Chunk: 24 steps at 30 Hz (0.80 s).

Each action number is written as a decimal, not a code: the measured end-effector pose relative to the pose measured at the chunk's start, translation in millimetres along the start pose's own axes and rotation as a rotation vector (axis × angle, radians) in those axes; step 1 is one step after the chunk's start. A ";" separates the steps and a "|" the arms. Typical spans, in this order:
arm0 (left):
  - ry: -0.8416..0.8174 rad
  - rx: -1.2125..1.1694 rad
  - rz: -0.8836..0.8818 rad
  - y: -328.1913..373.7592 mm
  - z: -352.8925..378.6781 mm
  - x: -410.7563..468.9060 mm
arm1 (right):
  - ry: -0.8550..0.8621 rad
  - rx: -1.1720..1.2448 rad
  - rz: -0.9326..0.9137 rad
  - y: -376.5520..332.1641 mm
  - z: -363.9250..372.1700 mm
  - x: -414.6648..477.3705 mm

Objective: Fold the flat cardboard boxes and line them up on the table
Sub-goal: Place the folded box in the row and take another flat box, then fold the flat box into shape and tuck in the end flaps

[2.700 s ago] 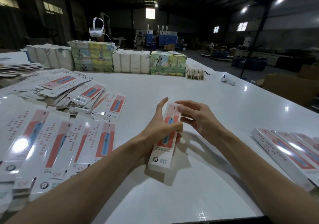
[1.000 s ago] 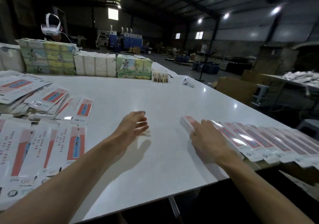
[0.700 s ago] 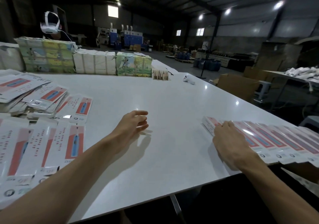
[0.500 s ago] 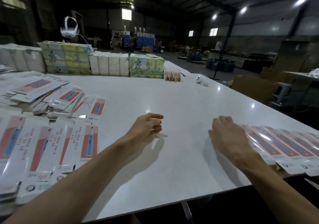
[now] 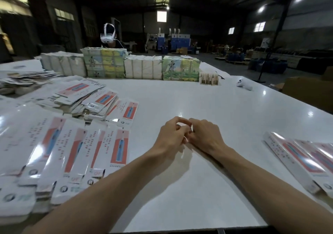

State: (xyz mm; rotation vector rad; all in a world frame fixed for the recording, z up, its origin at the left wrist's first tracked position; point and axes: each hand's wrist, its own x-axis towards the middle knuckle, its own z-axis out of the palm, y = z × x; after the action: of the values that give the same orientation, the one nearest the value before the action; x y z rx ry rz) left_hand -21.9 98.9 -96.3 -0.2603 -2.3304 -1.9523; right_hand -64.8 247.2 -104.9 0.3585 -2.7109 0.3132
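It looked like a pause between boxes: the left hand [image 5: 171, 136] and right hand [image 5: 205, 136] met mid-desk [image 5: 198, 98], each grip curled and boxless, the folded boxes [image 5: 295, 156] lined up rightward, so the next move probably meant reaching left for the flat boxes [image 5: 100, 149].

The big white table [image 5: 198, 104] is holding flat boxes [image 5: 100, 149] spread out on the left, folded boxes [image 5: 297, 160] lying in a row on the near right, and wrapped stacks [image 5: 142, 68] sitting along the far side.
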 end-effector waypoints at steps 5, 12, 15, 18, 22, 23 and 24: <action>-0.110 0.308 0.056 4.3 -1.9 -0.9 | -0.015 0.053 -0.030 6.4 3.4 1.0; -0.028 1.208 -0.084 35.5 -67.1 3.3 | 0.023 0.155 0.017 14.1 11.4 4.9; 0.081 1.561 -0.300 45.7 -101.1 -14.7 | 0.019 0.181 0.017 14.7 11.9 6.0; 0.068 1.660 -0.500 46.9 -119.8 -26.1 | 0.015 0.206 0.018 15.7 11.1 5.8; 0.040 1.620 -0.576 49.8 -133.1 -24.0 | 0.001 0.233 0.020 16.2 9.8 5.4; 0.030 1.617 -0.592 51.5 -134.8 -22.2 | -0.005 0.243 0.021 16.6 9.8 5.1; 0.014 1.610 -0.613 52.6 -136.7 -19.9 | -0.009 0.253 0.022 17.1 9.8 5.1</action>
State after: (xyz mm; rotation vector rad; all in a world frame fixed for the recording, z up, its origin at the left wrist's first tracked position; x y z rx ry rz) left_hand 2.1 -28.1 -24.5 0.6166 -3.2186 0.3704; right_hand -77.6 259.7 -114.6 0.4002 -2.6901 0.6656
